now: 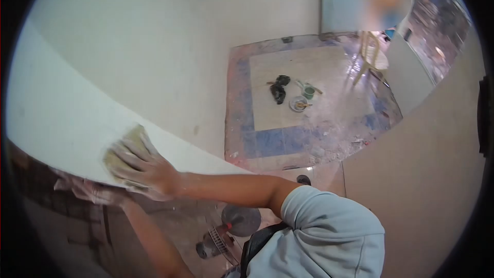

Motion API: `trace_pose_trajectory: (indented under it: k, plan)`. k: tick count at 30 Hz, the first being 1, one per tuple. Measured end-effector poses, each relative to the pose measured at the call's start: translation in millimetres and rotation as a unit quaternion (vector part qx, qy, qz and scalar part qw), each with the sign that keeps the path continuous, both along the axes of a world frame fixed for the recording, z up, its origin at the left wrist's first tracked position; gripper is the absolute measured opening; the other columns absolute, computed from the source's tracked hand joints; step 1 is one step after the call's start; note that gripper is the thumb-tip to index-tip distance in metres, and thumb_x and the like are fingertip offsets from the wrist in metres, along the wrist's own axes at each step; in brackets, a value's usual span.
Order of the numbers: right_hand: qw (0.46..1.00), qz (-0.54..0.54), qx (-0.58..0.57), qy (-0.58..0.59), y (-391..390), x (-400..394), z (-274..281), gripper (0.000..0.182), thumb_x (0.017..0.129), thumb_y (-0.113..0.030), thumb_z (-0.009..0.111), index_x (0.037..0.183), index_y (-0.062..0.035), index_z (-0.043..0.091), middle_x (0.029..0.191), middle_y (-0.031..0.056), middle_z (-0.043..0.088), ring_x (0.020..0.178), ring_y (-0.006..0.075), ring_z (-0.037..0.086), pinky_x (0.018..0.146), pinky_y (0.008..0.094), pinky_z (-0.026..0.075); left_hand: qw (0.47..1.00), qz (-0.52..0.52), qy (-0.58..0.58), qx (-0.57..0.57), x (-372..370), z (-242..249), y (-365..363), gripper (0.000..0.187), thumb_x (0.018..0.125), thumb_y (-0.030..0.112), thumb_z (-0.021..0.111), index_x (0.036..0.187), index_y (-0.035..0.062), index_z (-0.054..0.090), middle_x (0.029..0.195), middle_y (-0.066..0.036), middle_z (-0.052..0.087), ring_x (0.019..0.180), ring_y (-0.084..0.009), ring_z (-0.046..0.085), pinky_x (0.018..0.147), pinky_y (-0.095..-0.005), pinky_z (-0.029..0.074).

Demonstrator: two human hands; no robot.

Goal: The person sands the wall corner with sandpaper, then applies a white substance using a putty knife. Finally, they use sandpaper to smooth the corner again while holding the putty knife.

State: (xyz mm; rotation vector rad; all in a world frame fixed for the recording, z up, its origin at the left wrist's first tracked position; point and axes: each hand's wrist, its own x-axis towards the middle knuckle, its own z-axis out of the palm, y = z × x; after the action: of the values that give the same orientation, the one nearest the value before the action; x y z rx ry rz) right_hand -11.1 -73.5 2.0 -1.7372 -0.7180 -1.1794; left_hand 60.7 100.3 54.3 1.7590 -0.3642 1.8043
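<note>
Yellowish pad (138,135): against white wall (62,103), beneath right hand (141,169), whose dusty fingers grip it. Left hand (100,194): dusty, apparently open, at wall's lower edge, farther from pad than right hand, contact with wall unclear

Pale blue shirt (324,252), short-sleeved
At five o'clock, the loose sleeve (321,211) ends in a stitched hem; a black strap (259,241) crosses toward six.
</note>
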Motion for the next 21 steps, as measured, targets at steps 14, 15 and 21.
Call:
trace_pose_trajectory:
  k: [14,15,21]
  plan:
    - [0.622,-0.046,0.232,0.747,-207,-151,-443,0.049,0.1,-0.033,0.057,0.135,0.0011,0.058,0.137,0.0281,0.056,0.13,0.0458,0.052,0.108,0.0553,0.038,0.998,0.019,0.059,0.0,-35,-18,-3,0.075,0.11,0.056,0.028,0.157,-0.0014,0.037,0.135,-0.025,0.048,0.119,-0.0331,0.06,0.094,-0.041,0.055]
    - [0.61,-0.095,0.242,0.749,-236,-166,-453,0.049,0.1,-0.035,0.057,0.133,0.0016,0.059,0.135,0.0283,0.058,0.129,0.0458,0.053,0.107,0.0549,0.039,0.998,0.008,0.058,-0.018,-47,-36,-5,0.075,0.11,0.056,0.028,0.157,-0.0015,0.038,0.135,-0.024,0.049,0.117,-0.0323,0.06,0.094,-0.0402,0.054]
    - [0.506,-0.381,0.28,0.721,-375,-271,-522,0.053,0.101,-0.042,0.055,0.125,0.0042,0.063,0.124,0.0289,0.065,0.119,0.0455,0.061,0.099,0.0528,0.047,0.944,-0.123,0.276,-0.128,-104,-177,-65,0.072,0.11,0.054,0.033,0.154,-0.002,0.042,0.133,-0.019,0.054,0.111,-0.0273,0.059,0.091,-0.0359,0.052]
